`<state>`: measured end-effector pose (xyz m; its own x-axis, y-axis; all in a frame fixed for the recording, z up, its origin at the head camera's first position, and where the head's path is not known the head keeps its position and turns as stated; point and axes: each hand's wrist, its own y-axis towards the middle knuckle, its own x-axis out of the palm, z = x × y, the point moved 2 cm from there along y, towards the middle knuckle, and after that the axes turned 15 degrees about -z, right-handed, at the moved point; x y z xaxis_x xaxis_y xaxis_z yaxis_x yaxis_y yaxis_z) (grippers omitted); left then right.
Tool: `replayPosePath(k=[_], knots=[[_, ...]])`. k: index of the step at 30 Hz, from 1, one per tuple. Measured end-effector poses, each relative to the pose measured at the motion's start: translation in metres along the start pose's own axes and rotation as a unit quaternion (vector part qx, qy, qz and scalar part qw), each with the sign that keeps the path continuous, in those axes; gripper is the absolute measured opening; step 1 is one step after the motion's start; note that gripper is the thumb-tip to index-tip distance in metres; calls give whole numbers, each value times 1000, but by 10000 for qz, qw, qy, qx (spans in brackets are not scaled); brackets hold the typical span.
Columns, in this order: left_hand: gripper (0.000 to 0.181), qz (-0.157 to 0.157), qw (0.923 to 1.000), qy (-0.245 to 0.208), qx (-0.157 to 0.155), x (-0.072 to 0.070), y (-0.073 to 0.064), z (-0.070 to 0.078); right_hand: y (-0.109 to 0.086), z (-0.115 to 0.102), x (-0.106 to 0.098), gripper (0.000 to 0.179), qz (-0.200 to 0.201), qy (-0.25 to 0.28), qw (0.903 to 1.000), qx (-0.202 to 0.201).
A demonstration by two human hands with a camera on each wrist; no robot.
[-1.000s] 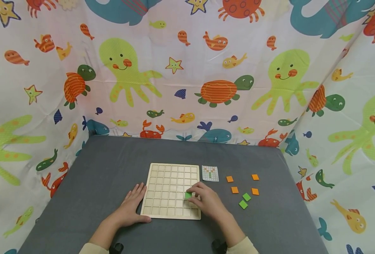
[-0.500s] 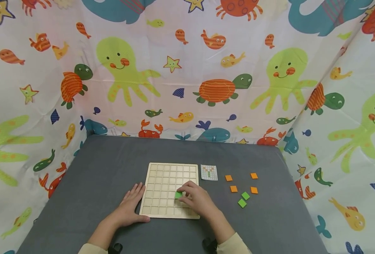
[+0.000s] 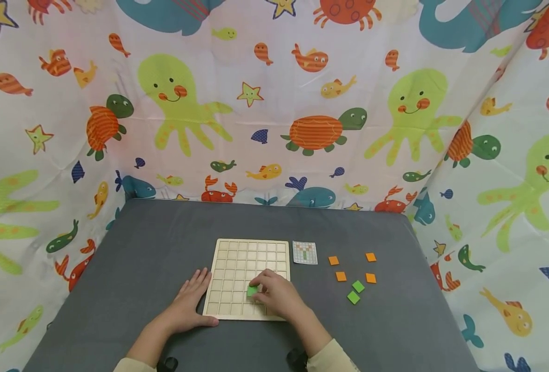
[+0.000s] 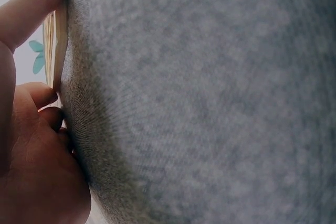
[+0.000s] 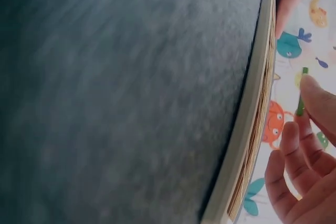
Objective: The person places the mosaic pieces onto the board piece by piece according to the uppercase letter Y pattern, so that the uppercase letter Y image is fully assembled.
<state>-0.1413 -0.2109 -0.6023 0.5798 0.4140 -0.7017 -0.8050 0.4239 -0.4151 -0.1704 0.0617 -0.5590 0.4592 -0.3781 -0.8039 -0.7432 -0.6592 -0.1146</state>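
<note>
My right hand [image 3: 278,295] pinches a green square tile [image 3: 251,292] between thumb and fingertips, over the middle of a pale wooden grid board [image 3: 228,258]. In the right wrist view the tile [image 5: 301,104] shows edge-on as a thin green strip, held above the board's rim [image 5: 252,119]. My left hand [image 3: 188,306] lies with fingers spread along the board's left edge, its thumb at the front left corner. The left wrist view shows that hand [image 4: 37,156] against the side of the board [image 4: 59,45].
A small printed pattern card [image 3: 304,253] lies right of the board. Farther right are several loose orange tiles [image 3: 341,276] and two green tiles [image 3: 353,297]. The grey tabletop [image 3: 172,227] is backed by a sea-animal print curtain [image 3: 265,77].
My right hand has moved left across the board with the green tile, from its right side to the middle. The left hand stays at the board's edge.
</note>
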Motion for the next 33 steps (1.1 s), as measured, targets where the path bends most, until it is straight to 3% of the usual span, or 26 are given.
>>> replayPosePath(k=[11,23,33], knots=[[132,-31,9999,-7,-118,0,0,1,11,-7,12,23,-392,-728,9959,369],[133,44,10000,25,56,1,0,1,11,-5,14,24,-451,-702,9953,498],[133,34,10000,-22,-38,1,0,2,15,-7,10,23,-627,-175,9954,700]])
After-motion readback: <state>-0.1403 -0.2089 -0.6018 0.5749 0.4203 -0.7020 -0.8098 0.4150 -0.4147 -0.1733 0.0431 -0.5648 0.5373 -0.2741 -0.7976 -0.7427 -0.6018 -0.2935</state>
